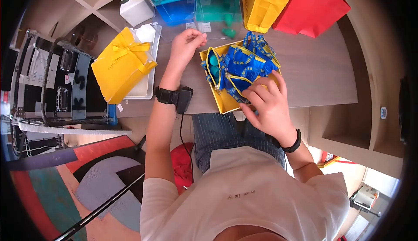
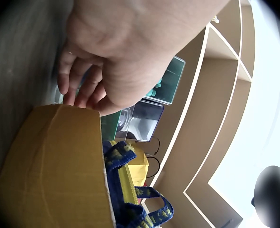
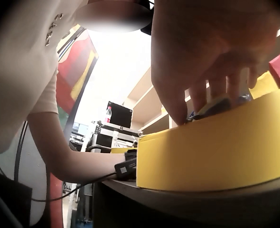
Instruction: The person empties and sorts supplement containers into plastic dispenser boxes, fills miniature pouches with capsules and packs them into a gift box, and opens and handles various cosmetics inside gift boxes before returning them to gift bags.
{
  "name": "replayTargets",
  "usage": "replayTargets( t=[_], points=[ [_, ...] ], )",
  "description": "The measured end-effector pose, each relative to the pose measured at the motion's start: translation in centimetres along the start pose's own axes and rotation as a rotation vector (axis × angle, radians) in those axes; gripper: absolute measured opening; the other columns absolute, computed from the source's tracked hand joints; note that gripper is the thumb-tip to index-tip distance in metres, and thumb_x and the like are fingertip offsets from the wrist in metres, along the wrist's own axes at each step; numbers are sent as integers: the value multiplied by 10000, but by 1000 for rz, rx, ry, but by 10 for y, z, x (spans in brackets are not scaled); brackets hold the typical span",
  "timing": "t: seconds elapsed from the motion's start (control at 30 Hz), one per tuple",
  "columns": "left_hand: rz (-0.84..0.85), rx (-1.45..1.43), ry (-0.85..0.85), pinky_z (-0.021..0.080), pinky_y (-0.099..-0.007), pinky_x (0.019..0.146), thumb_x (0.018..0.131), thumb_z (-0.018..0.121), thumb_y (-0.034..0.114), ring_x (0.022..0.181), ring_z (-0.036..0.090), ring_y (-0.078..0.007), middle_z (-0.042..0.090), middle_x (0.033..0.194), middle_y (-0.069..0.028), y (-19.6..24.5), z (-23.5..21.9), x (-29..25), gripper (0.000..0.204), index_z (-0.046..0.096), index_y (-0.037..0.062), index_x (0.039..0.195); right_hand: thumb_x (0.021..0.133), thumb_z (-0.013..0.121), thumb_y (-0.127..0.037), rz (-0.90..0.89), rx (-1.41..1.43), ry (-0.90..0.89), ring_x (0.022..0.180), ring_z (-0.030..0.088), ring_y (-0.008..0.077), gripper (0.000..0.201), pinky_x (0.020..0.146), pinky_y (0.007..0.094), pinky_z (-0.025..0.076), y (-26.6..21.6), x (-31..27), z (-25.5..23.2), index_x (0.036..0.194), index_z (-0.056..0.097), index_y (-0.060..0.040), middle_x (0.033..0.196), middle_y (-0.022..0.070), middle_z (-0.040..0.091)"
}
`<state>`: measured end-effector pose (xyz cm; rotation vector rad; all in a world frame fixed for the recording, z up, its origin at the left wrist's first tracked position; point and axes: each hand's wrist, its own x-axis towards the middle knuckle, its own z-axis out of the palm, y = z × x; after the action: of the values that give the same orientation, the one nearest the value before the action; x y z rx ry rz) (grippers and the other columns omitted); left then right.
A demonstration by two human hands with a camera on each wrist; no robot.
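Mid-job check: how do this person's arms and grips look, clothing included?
White short sleeves leave the left arm and right arm bare, and the left grip and right grip are ungloved. The left arm wears a black strap carrying a boxy black device with a thin black cable; the right wrist view shows a small pale square marking on that device. The right arm has a black band.

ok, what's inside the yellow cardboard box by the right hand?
Inside the box: small blue fabric bags with yellow trim; the leftmost, open, holds teal rounded objects. Hidden: its floor beneath the bags, and whatever the right hand covers.
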<state>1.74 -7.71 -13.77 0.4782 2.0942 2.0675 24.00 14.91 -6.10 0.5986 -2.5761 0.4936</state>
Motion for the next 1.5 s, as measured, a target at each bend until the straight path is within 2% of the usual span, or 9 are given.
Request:
replayTargets(
  t=[0.17, 0.23, 0.43, 0.67, 0.77, 0.93, 1.27, 1.37, 1.5],
  points=[
    [-3, 19, 12, 532, -257, 787, 986, 700, 186, 875, 700, -124, 745, 941, -64, 2, 0, -1, 152, 687, 36, 1006, 794, 786, -227, 2, -23, -22, 1172, 612, 289, 207, 1168, 641, 303, 1, -1, -2, 913, 710, -75, 1003, 49, 696],
    [-6, 9, 1, 531, -256, 786, 987, 700, 188, 873, 698, -123, 744, 939, -61, 1, -1, 0, 152, 688, 38, 1006, 803, 802, -321, -12, -34, -79, 1239, 584, 322, 285, 1181, 669, 265, 1, 1, -3, 874, 712, -60, 1041, 73, 706],
    [-10, 13, 0, 530, -257, 782, 988, 699, 186, 871, 694, -121, 742, 938, -58, 2, -1, 0, 145, 688, 43, 1005, 789, 766, -548, -34, -47, -189, 1277, 551, 347, 504, 1195, 661, 241, 2, 3, 5, 793, 741, -44, 1068, 92, 701],
    [-5, 0, 1, 536, -263, 794, 989, 695, 175, 879, 696, -126, 740, 942, -62, -2, -1, 1, 139, 685, 37, 1005, 772, 750, -620, -30, -50, -313, 1313, 523, 360, 581, 1205, 644, 240, 3, 13, 3, 811, 778, -42, 1126, 83, 695],
    [6, -35, -5, 545, -266, 805, 981, 702, 161, 878, 697, -132, 737, 937, -69, -5, -2, 2, 137, 685, 28, 1012, 800, 747, -575, -58, -57, -332, 1305, 530, 332, 524, 1203, 650, 237, 4, 14, 2, 852, 802, -56, 1078, 93, 695],
    [-2, -50, 2, 544, -264, 800, 972, 717, 173, 876, 698, -132, 736, 935, -71, -6, -2, 2, 156, 687, 25, 1011, 792, 815, -408, -35, 50, -297, 1341, 512, 309, 364, 1203, 639, 244, 8, 14, -18, 929, 792, -72, 1198, 51, 684],
    [-2, -40, -6, 526, -251, 801, 972, 722, 189, 875, 688, -122, 736, 939, -68, -6, -3, 1, 172, 687, 28, 1019, 783, 810, -217, -138, 97, -147, 1293, 549, 337, 316, 1157, 563, 349, 10, 17, -32, 1063, 753, -82, 1358, 55, 647],
    [1, -30, -9, 520, -247, 792, 971, 725, 193, 869, 685, -116, 736, 936, -59, -8, -4, 3, 166, 687, 37, 1015, 799, 786, -135, -147, 201, -96, 1227, 580, 353, 295, 1042, 489, 471, 17, 35, -50, 1086, 752, -72, 1389, 107, 634],
    [31, -48, 6, 524, -252, 753, 959, 728, 179, 834, 686, -109, 741, 901, -50, -6, -1, 1, 162, 693, 22, 983, 834, 767, -113, -300, 227, -152, 1211, 583, 379, 299, 1007, 461, 499, 22, 96, -75, 1122, 737, -38, 1404, 155, 613]
  ],
)
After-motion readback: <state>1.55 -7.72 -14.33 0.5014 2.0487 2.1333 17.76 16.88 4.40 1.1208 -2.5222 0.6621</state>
